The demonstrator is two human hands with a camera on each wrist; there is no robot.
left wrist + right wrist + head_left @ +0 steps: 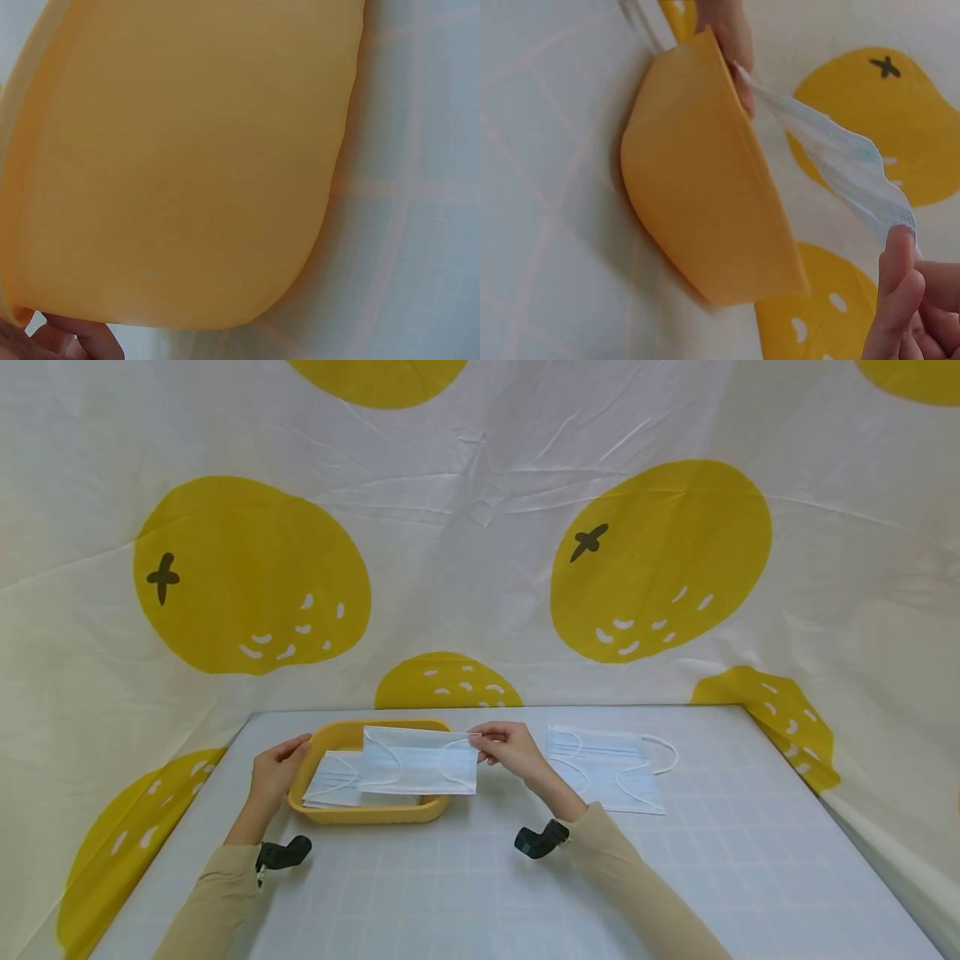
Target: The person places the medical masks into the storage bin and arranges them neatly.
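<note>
My right hand (514, 752) pinches a pale blue face mask (420, 762) by its upper right corner, and the mask hangs above the right part of a yellow plastic basket (367, 816). Seen edge-on in the right wrist view, the mask (847, 161) slants over the rim from my fingertips (901, 241). At the basket's left end, my left hand (272, 774) grips the rim; its fingers (94, 339) curl under the edge in the left wrist view. More face mask material (333, 778) lies inside the basket, partly covered by the raised mask.
To the right of the basket, overlapping face masks (600, 781) with white ear loops lie on the pale gridded table (420, 893). A white curtain (465, 568) with yellow fruit shapes hangs behind the table's far edge. Each wrist bears a small black camera.
</note>
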